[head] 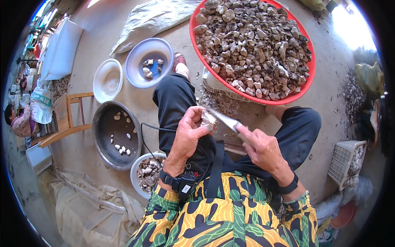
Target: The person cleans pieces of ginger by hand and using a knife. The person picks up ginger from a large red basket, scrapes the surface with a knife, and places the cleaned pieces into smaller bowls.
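Observation:
Between the thumb and fingers of my left hand [192, 129] is a rough whitish-brown lump [208, 118], held above my lap. My right hand [262, 147] grips a knife [226, 119] by its handle, the forefinger laid along the blade's base. The blade slants up and left, its tip close to the lump's upper edge; whether they touch I cannot tell. Past both hands stands a wide red basin [311, 69] heaped with similar brown and grey lumps [253, 46]. Fingers hide part of the held lump and most of the knife handle.
To the left stand a dark basin [98, 139] with several white pieces, a blue-rimmed basin [131, 72] with some lumps, a white basin [97, 81] and a bowl of peelings [133, 176]. A wooden chair [63, 112] and a person [21, 123] are farther left. A crate [341, 163] stands right.

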`<act>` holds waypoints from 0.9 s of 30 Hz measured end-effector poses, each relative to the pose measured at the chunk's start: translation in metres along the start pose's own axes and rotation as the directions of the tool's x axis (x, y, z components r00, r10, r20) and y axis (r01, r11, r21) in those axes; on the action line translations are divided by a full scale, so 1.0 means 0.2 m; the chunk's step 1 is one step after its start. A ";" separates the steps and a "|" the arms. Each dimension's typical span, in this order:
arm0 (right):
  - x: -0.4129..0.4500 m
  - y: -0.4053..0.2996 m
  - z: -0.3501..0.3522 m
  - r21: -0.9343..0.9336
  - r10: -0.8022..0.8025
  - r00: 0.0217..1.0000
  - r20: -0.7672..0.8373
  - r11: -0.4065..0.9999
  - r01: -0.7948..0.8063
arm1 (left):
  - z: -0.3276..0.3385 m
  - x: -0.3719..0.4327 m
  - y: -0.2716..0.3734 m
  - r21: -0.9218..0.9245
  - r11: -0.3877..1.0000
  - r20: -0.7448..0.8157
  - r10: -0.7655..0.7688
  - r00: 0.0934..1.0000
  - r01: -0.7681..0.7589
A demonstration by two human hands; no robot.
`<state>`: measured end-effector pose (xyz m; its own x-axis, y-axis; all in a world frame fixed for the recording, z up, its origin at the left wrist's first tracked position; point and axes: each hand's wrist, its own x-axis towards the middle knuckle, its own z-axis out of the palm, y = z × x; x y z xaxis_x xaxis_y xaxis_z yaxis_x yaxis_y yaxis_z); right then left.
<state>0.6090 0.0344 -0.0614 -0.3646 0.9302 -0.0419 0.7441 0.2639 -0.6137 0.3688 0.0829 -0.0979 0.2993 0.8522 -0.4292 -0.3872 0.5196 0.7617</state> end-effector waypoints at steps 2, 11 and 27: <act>-0.03 0.00 -0.01 0.002 0.000 0.999 0.037 1.000 0.000 | 0.00 0.01 -0.02 0.005 0.998 -0.015 0.059 0.998 -0.058; -0.05 -0.03 0.01 0.071 0.052 0.995 0.079 0.996 -0.058 | 0.03 0.03 -0.05 0.037 0.995 -0.075 0.095 0.993 -0.093; -0.04 -0.03 0.01 0.115 0.050 0.997 0.057 0.992 -0.056 | 0.02 0.01 -0.02 0.066 0.995 -0.050 0.084 0.995 -0.080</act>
<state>0.6068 0.0253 -0.0597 -0.3582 0.9262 -0.1175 0.6941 0.1800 -0.6970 0.3754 0.0821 -0.1002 0.2221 0.8947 -0.3876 -0.3513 0.4442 0.8241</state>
